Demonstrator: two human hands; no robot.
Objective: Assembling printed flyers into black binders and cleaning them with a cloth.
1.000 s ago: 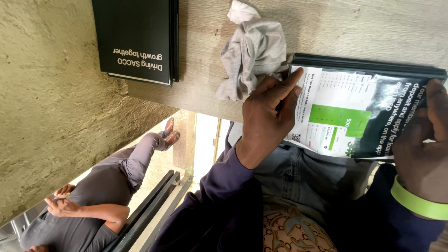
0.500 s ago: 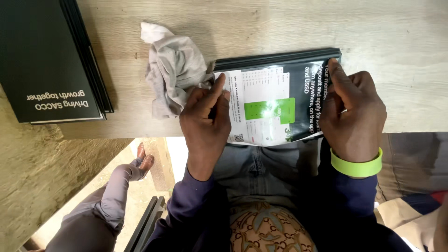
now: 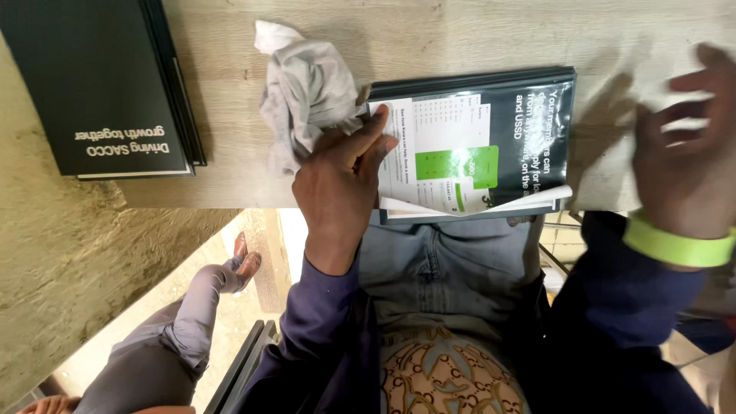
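A small stack of glossy dark booklets [image 3: 491,146], the top one with a white and green panel, lies at the near edge of a pale wooden table [image 3: 460,38]. My left hand [image 3: 341,180] presses flat on the stack's left edge, fingers spread. Touching that hand, a crumpled grey cloth [image 3: 303,92] sits just left of the stack. My right hand [image 3: 690,153], with a lime-green wristband, hovers open and blurred to the right of the stack, holding nothing. The top booklet's lower pages curl up slightly.
A second stack of dark booklets [image 3: 100,84] lies at the table's far left. Below the table edge I see my lap in jeans [image 3: 445,268]. Another person's legs in grey trousers [image 3: 176,330] stretch over the floor at the lower left.
My right hand has let go of the booklet stack and swung away to the right. The left hand stays pressed on the stack's left edge. The view has shifted slightly.
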